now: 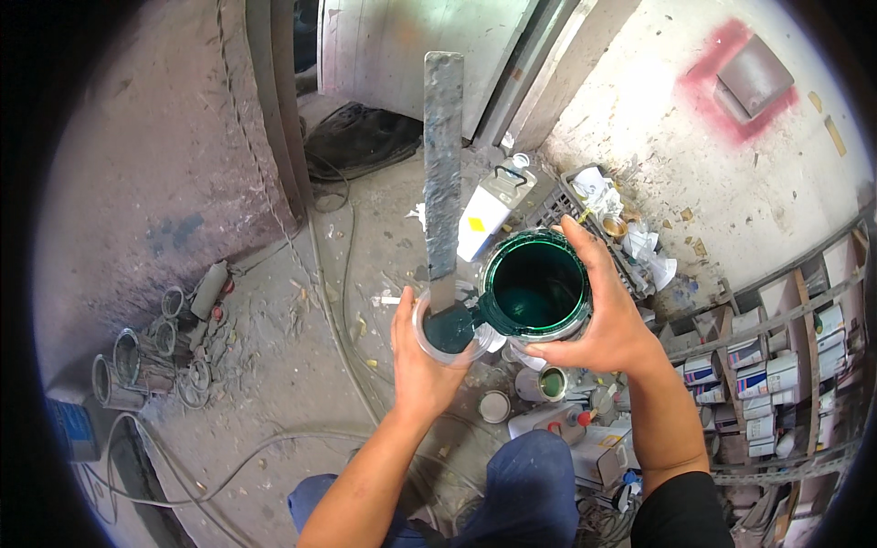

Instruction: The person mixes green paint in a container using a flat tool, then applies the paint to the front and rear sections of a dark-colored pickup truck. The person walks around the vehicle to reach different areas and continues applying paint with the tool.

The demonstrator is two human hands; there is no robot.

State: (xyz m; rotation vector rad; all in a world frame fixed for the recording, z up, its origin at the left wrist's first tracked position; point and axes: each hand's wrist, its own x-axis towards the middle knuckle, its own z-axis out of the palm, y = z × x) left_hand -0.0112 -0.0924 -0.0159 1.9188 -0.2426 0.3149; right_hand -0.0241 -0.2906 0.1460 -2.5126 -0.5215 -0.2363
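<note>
My left hand [427, 374] is closed around a clear plastic cup [422, 321]. Dark green paint [449, 331] lies in the cup, and a long, flat, paint-crusted stirring stick [443, 183] stands up out of it. A thin white stick, which looks like a cigarette [390, 300], sticks out by the fingers of that hand. In my right hand [610, 315] is a paint can [578, 321], gripped around its side and tilted toward the cup. Dark green paint coats its inside and runs over its lip into the cup.
A white jerrycan [484, 215] stands on the floor beyond the can, beside a crate [571, 187] with crumpled paper. Hoses [333, 324] cross the floor. Used cans [128, 361] lie at left. Shelves of tins [767, 374] stand at right, and an open tin [541, 384] sits below my hands.
</note>
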